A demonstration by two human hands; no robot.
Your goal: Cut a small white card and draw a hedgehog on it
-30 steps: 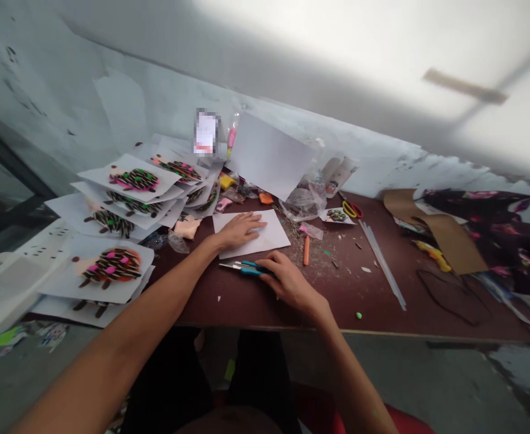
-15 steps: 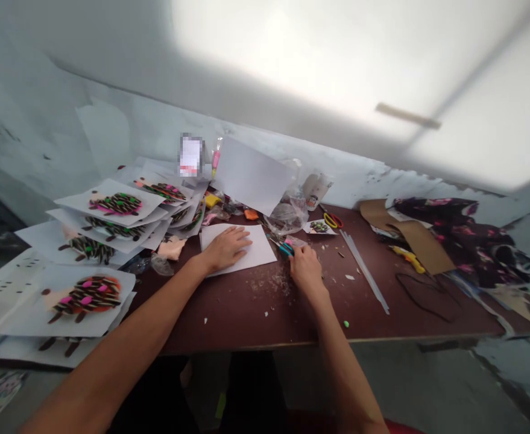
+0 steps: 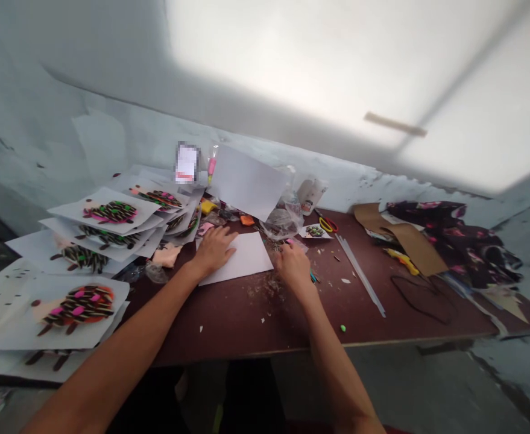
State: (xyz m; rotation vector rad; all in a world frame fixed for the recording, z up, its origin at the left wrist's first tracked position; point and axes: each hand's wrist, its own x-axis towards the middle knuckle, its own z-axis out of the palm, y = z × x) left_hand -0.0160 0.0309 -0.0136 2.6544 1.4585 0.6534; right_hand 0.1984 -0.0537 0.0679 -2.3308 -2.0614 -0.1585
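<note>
My left hand (image 3: 216, 250) lies flat, fingers spread, on the left part of a white sheet of paper (image 3: 249, 259). Close to that sheet's right corner, my right hand (image 3: 294, 266) rests low over the table with its fingers loosely bent and apart. I see nothing clearly gripped in it. A teal tool (image 3: 313, 277) shows partly at the right side of this hand; the rest is hidden. Small dark crumbs (image 3: 265, 292) are scattered on the table in front of the sheet.
Papers with hedgehog pictures (image 3: 77, 307) are piled at the left. Behind lie a leaning white sheet (image 3: 249, 181), plastic bags (image 3: 285, 220) and yellow-red scissors (image 3: 328, 225). Translucent sticks (image 3: 359, 274), a yellow glue gun (image 3: 403, 261), cardboard (image 3: 418, 247) and dark flowered cloth (image 3: 468, 241) are on the right.
My right hand has moved left toward the paper's corner. The teal tool, earlier at its fingertips, now shows at its right side. My left hand has slid slightly left on the paper.
</note>
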